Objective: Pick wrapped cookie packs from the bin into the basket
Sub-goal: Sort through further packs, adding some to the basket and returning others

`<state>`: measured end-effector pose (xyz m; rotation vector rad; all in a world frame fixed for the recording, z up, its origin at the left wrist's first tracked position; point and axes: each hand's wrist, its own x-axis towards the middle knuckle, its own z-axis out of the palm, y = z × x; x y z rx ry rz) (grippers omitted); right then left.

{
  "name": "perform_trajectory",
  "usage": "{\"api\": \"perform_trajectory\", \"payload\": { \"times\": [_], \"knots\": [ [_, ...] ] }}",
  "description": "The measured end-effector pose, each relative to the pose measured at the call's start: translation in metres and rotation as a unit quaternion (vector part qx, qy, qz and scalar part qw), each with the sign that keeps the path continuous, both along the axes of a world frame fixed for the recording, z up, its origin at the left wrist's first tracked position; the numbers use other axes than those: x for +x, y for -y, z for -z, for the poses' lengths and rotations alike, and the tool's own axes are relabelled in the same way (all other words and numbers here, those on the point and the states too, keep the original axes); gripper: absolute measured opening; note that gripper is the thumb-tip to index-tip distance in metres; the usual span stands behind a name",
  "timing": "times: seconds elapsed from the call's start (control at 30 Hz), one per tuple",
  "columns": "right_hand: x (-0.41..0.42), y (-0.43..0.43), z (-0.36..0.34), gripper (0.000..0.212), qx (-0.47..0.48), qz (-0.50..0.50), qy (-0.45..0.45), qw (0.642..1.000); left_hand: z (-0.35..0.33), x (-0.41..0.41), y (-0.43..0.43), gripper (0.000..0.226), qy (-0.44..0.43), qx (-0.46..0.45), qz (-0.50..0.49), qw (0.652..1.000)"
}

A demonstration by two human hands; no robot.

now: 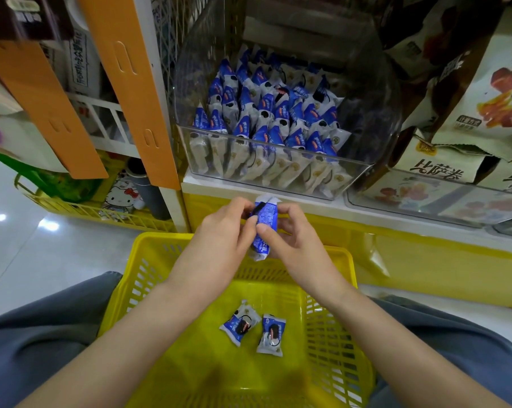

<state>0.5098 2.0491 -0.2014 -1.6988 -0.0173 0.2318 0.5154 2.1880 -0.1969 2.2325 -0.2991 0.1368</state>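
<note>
Left hand (219, 234) and right hand (291, 235) both pinch one blue-and-white wrapped cookie pack (265, 220) above yellow slotted plastic basket (160, 236), 12 o'clock rim. Two similar packs (239, 325) lie inside. Clear plastic bin (249, 161) at 12 o'clock.

The open-topped clear bin (278, 169) is flanked by an orange upright (131, 92) at left and overhanging snack bags (484, 92) at right. Below, the yellow basket (160, 236) lies open, left hand (219, 231) and right hand (293, 240) pinching a cookie pack (263, 222) over its far rim.
</note>
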Motion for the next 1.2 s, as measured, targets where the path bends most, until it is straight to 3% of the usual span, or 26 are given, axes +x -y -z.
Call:
{"api": "perform_trajectory", "payload": {
  "times": [0.13, 0.4, 0.5, 0.6, 0.7, 0.77, 0.93, 1.1, 1.2],
  "knots": [
    [-0.001, -0.002, 0.003, 0.024, -0.034, -0.01, 0.015, 0.999, -0.001, 0.003, -0.002, 0.015, 0.016, 0.022, -0.001, 1.0],
    [0.0, -0.002, 0.006, 0.029, -0.044, 0.032, -0.006, 0.999, 0.007, 0.006, 0.001, 0.019, -0.049, -0.017, -0.008, 0.999],
    [-0.001, -0.003, 0.006, 0.022, -0.026, 0.028, -0.014, 0.999, 0.011, 0.009, 0.001, 0.021, -0.076, -0.023, -0.003, 0.997],
    [0.002, -0.001, 0.002, 0.016, 0.011, -0.003, -0.001, 1.0, 0.008, 0.014, 0.002, 0.027, -0.164, -0.162, -0.03, 0.973],
    [0.005, 0.003, -0.003, 0.026, 0.0, -0.033, 0.032, 0.999, -0.001, 0.019, 0.003, 0.036, -0.272, -0.349, -0.058, 0.895],
    [0.004, 0.005, -0.004, 0.04, -0.038, -0.025, 0.042, 0.998, -0.005, 0.018, 0.005, 0.031, -0.304, -0.399, -0.034, 0.865],
    [0.004, 0.002, -0.003, 0.067, -0.106, 0.027, 0.025, 0.994, -0.003, 0.007, 0.01, 0.009, -0.264, -0.323, -0.031, 0.908],
    [0.009, 0.0, -0.008, 0.038, -0.094, 0.008, 0.027, 0.995, -0.013, 0.007, 0.006, 0.023, -0.227, -0.339, -0.058, 0.911],
    [0.01, -0.001, -0.017, 0.031, -0.058, 0.007, 0.044, 0.997, -0.02, 0.007, 0.002, 0.035, -0.219, -0.344, -0.075, 0.91]
  ]
}}
